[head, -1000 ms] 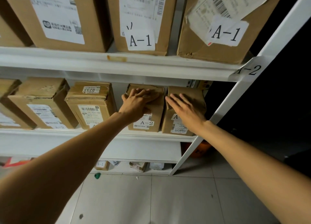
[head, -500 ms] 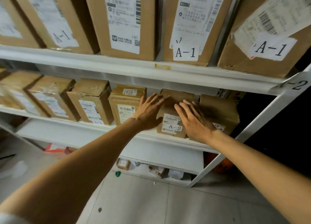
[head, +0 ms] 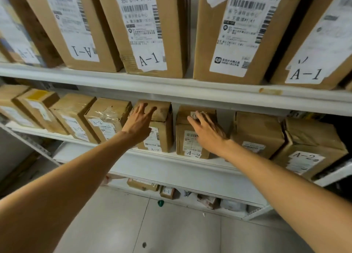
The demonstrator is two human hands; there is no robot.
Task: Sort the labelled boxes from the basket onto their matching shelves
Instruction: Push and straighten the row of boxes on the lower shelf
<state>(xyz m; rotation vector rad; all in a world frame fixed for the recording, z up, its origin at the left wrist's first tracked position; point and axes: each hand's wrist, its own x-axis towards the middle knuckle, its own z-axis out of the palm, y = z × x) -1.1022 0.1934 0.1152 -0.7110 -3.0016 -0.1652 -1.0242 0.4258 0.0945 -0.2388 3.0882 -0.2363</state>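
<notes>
Two shelved A-2 boxes [head: 164,138], left hand [head: 140,123] and right hand [head: 208,133] on them, fingers [head: 142,109] straight.

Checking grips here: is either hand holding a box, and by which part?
Nothing is gripped. The left hand touches one A-2 box at its top front; the right hand lies flat on the neighbouring box.

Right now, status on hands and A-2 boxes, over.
Left hand open on A-2 box. Right hand open on neighbouring A-2 box. Both shelved, nothing blocking.
</notes>
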